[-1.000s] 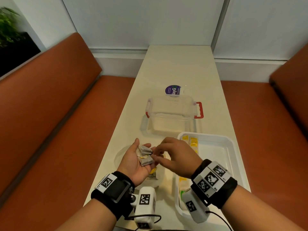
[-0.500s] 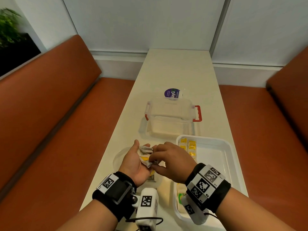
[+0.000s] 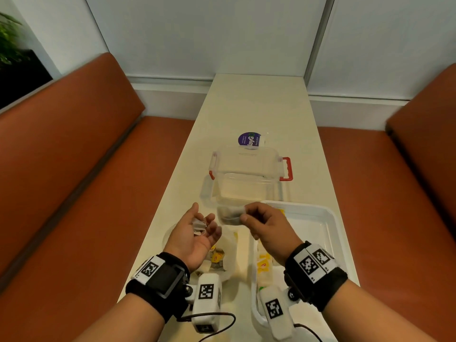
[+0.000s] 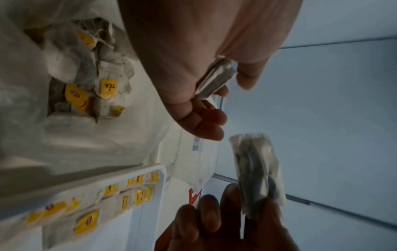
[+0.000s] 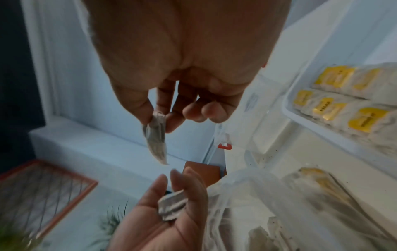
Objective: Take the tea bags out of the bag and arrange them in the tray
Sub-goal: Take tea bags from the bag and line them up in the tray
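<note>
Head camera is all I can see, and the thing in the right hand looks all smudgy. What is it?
Observer: It's one tea bag. The right hand pinches its top edge, so it hangs down.
Operator: Is the left hand gripping something too?
Observer: Yes. The left hand holds a second tea bag with its thumb pressed on it.
Operator: Are there more in the plastic bag?
Observer: Several loose tea bags with yellow tags show through the plastic bag.
</note>
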Tool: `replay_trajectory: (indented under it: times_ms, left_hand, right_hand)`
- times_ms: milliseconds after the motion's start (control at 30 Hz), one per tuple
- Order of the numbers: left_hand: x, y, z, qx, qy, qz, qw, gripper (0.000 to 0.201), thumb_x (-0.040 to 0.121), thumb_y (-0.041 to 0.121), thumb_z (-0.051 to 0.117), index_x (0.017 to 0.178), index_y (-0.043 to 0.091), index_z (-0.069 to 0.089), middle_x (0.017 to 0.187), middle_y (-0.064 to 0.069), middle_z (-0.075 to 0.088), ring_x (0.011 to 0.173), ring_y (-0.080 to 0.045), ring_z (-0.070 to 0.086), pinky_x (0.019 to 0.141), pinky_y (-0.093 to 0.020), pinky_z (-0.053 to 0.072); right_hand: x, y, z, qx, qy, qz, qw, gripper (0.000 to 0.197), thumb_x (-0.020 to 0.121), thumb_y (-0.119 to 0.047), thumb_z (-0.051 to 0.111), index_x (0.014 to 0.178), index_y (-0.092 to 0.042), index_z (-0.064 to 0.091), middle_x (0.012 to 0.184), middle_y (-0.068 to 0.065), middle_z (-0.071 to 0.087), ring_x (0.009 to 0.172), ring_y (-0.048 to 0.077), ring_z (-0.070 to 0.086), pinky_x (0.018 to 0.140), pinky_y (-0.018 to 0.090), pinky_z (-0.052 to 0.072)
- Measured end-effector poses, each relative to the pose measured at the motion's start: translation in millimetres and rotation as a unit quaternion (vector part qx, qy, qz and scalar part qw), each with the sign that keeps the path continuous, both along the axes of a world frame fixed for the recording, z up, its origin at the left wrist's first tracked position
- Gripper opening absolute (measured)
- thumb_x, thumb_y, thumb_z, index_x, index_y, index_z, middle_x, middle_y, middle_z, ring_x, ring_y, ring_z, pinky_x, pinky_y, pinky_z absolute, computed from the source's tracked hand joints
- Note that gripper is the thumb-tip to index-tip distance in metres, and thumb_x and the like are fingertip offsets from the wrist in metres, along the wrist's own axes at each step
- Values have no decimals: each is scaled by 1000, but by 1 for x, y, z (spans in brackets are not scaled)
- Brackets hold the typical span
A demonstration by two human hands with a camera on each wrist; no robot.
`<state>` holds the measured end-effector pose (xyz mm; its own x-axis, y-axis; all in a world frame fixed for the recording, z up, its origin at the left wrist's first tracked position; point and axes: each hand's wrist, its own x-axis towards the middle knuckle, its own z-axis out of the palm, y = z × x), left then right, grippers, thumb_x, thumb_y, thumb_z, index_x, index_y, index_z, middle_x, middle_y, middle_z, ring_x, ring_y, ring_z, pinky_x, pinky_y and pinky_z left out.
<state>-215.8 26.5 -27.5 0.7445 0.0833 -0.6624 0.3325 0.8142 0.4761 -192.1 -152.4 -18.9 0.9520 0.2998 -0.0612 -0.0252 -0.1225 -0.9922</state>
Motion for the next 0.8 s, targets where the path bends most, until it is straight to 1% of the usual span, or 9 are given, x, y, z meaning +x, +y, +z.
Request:
replay_trajectory:
  times_ms: [133,233,367,467,500,567,633,733,800]
  left_hand:
    - [-1,-5,4,138,-66,-99,983,25,89,31,63,79,13,48,67,-2,45,51,-13,37,55,-31,41]
    - [-2,-13,14,223,-106,-177,953,30,86,36,64,88,7,54,65,-1,40,50,-12,34,53,-31,39]
    - [1,-25,24,287,-101,-211,929,31,92,38,60,87,8,59,62,1,36,50,-13,32,50,-29,40]
    - [6,-28,25,352,-106,-201,908,22,93,25,62,76,12,60,62,-3,37,50,-14,34,48,-29,42]
    - [6,-27,25,376,-120,-200,897,20,92,22,62,74,15,62,61,-2,39,50,-15,35,48,-30,42]
    - [5,-24,28,443,-165,-209,856,17,93,22,61,79,19,69,54,7,46,51,-14,41,50,-28,45]
    - [2,-20,32,506,-211,-216,808,12,94,23,61,88,23,72,55,13,55,53,-7,49,51,-19,44]
    - [-1,-19,35,538,-266,-225,768,15,91,21,63,90,34,70,74,18,67,66,4,59,59,-10,45]
    - [-1,-19,35,551,-293,-241,743,19,89,20,65,90,39,69,85,25,67,80,6,61,66,-11,47]
  right_hand:
    - [6,-6,0,45,32,-37,998,6,91,-11,62,88,-14,66,59,-13,54,55,7,44,57,25,39]
    - [7,-8,-1,-61,-61,-35,996,7,88,-20,66,85,-26,65,63,-23,58,57,1,45,59,17,39]
    - [5,-8,-3,-226,-293,12,929,6,86,-31,63,90,-27,67,83,-19,58,73,-2,49,67,9,37]
    - [6,-9,-10,-274,-367,32,888,19,83,-37,59,94,-24,68,93,-7,59,84,13,55,71,25,47]
    - [6,-10,-10,-274,-365,33,889,23,80,-39,60,96,-25,67,96,-6,57,87,13,55,72,26,48]
    - [6,-14,-9,-230,-328,16,916,34,75,-43,65,103,-25,63,101,-8,53,87,4,52,74,16,44]
    - [7,-18,-4,-162,-281,-27,946,36,74,-47,64,105,-30,57,101,-11,53,76,2,49,67,9,40]
    - [11,-19,6,-88,-206,-32,974,28,79,-49,61,105,-42,55,97,-15,58,68,5,48,64,15,43]
    - [14,-19,10,-69,-191,-10,979,19,80,-47,62,97,-40,61,92,-15,61,70,6,51,65,21,47]
